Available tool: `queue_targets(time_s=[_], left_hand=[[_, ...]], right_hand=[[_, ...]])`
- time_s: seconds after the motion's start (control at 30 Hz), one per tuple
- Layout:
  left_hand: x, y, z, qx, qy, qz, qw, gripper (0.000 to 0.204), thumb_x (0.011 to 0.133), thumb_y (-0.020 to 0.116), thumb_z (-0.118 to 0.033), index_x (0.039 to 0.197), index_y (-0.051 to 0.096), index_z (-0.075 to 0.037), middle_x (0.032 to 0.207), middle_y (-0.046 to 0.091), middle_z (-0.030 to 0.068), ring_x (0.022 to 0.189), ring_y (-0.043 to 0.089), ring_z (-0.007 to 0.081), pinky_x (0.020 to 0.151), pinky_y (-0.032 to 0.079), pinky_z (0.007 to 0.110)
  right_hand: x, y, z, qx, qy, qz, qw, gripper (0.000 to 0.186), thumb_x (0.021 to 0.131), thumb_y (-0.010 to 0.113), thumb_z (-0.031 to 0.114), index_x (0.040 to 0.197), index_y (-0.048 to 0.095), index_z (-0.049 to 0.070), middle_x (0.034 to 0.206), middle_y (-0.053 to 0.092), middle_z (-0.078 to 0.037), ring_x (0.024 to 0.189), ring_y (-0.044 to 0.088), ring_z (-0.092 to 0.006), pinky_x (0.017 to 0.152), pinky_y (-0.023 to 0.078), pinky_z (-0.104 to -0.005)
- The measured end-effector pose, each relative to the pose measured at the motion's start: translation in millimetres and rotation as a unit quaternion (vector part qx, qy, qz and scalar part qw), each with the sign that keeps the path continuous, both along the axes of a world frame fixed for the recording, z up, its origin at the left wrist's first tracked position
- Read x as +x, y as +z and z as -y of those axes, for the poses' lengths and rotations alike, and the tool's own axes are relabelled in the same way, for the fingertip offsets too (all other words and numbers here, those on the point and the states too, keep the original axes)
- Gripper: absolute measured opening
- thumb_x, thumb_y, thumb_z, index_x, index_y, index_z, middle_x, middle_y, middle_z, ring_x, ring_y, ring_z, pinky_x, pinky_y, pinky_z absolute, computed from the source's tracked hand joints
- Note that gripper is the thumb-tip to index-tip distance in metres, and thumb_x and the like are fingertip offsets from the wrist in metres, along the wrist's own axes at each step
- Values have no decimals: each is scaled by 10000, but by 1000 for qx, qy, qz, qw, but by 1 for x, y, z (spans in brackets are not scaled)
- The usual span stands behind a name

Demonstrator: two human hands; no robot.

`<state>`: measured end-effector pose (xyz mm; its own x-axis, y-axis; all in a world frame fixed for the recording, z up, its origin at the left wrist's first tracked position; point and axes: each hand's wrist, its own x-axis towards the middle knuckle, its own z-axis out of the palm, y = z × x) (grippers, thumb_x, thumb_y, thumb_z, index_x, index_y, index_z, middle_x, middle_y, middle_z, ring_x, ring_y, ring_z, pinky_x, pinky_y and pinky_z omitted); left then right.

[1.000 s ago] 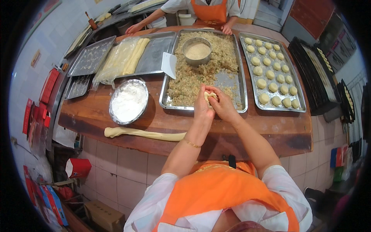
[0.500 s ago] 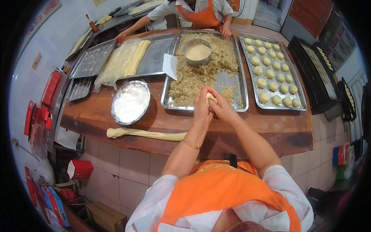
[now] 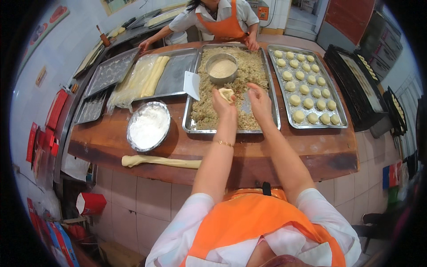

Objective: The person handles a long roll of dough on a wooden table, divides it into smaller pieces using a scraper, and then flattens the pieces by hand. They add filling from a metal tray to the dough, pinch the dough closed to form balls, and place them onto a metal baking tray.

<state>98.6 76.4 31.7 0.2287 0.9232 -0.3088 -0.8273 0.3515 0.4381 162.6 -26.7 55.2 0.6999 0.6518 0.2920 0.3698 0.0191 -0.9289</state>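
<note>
My left hand (image 3: 223, 104) cups a pale piece of dough (image 3: 226, 94) opened like a small bowl, over the big tray of crumbly filling (image 3: 255, 64). My right hand (image 3: 260, 100) is just to the right, apart from the dough, its fingers curled in a pinch over the filling; what they hold, if anything, is too small to tell. A round metal pan of pale grains (image 3: 222, 69) sits in the filling beyond my hands. A white scraper (image 3: 191, 84) rests on the tray's left edge. A long dough roll (image 3: 160, 162) lies at the table's near edge.
A bowl of flour (image 3: 147, 127) stands left. A tray of dough rounds (image 3: 311, 93) is right, stacked black trays (image 3: 351, 84) beyond it. Behind the left trays (image 3: 175, 73) with wrapped dough, a co-worker in an orange apron (image 3: 218, 22) leans over the wooden table (image 3: 102, 138).
My hands have moved apart and forward, toward the round pan, the dough staying in my left hand. The co-worker has leaned in and reached to the left trays.
</note>
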Motion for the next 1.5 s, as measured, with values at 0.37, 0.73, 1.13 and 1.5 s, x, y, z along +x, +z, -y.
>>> queue_targets(time_s=[0.37, 0.73, 1.13, 1.5], left_hand=[[7, -11, 51, -56, -147, 65, 985, 297, 1036, 462, -356, 1092, 605, -102, 970, 669, 98, 885, 675, 217, 671, 577, 320], [-45, -13, 73, 59, -230, 27, 971, 258, 1009, 566, -402, 1035, 629, -153, 894, 659, -15, 745, 630, 98, 510, 452, 215], [-71, -3, 82, 108, -303, 34, 946, 334, 1085, 418, -371, 1173, 553, -79, 997, 638, 48, 791, 622, 157, 627, 525, 279], [-91, -3, 107, 169, -353, 107, 914, 387, 1101, 391, -333, 1432, 415, -134, 1376, 516, 57, 1268, 534, 204, 1066, 473, 381]], right_hand=[[10, -20, 5, 42, -81, 400, 912, 411, 1015, 489, 325, 1337, 578, 86, 1417, 532, -162, 1312, 499, -320, 1050, 417, -443], [-8, 3, 40, -72, 340, -163, 924, 616, 913, 629, 132, 1494, 431, 85, 1349, 535, -83, 1227, 517, -189, 1027, 439, -337], [-18, 27, 66, -79, 412, -63, 906, 646, 876, 686, 182, 1460, 419, 108, 1537, 409, -126, 1444, 347, -233, 1137, 349, -375], [-35, 21, 62, 24, 298, 258, 919, 521, 904, 690, 293, 1352, 548, 67, 1215, 674, -136, 1185, 608, -318, 1047, 426, -421]])
